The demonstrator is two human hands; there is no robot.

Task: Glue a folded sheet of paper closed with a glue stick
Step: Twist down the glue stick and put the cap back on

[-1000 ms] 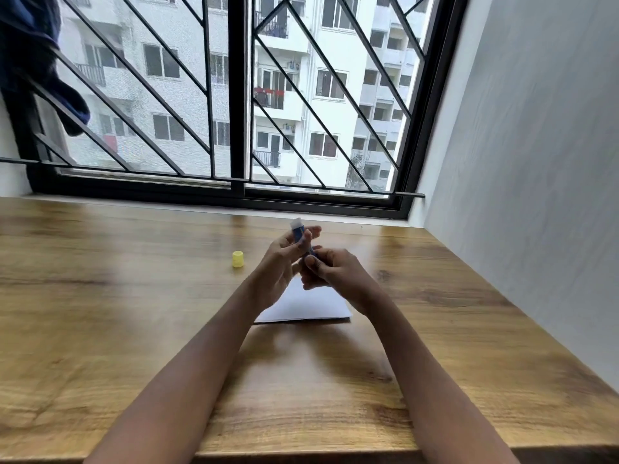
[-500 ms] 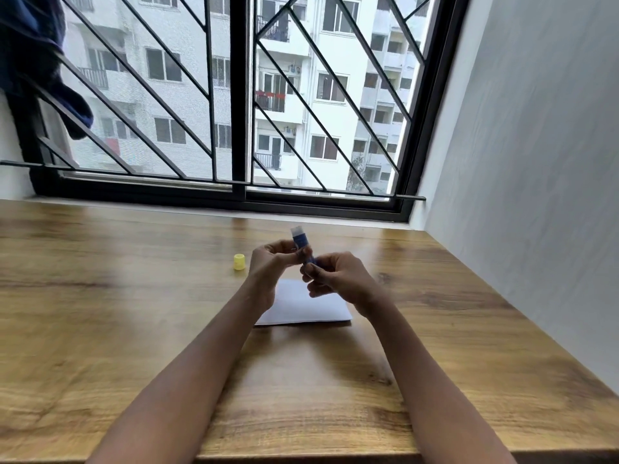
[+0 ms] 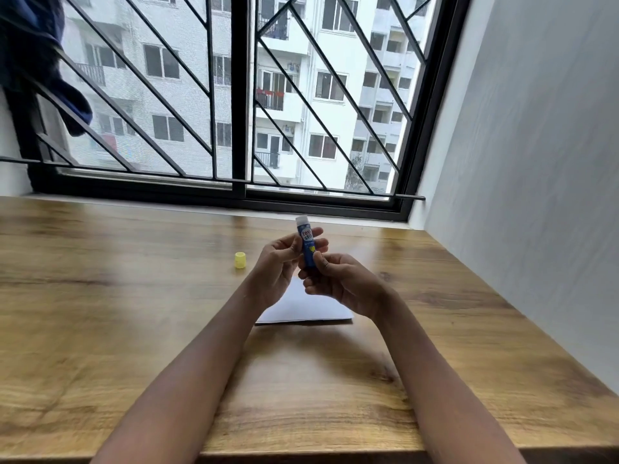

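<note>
A blue glue stick [image 3: 306, 244] stands upright in the air with its white tip bare at the top. My left hand [image 3: 278, 269] holds its upper body between thumb and fingers. My right hand [image 3: 338, 279] pinches its bottom end. Below both hands a white folded sheet of paper [image 3: 301, 311] lies flat on the wooden table [image 3: 117, 313], partly hidden by my wrists. The yellow cap [image 3: 240, 259] of the glue stick sits on the table to the left of my hands.
A barred window [image 3: 234, 95] runs along the table's far edge. A grey wall [image 3: 536, 162] borders the table on the right. Dark blue cloth [image 3: 37, 61] hangs at the upper left.
Both hands have lifted the glue stick slightly and turned it more upright, so its label faces me. The paper and the cap have not moved.
</note>
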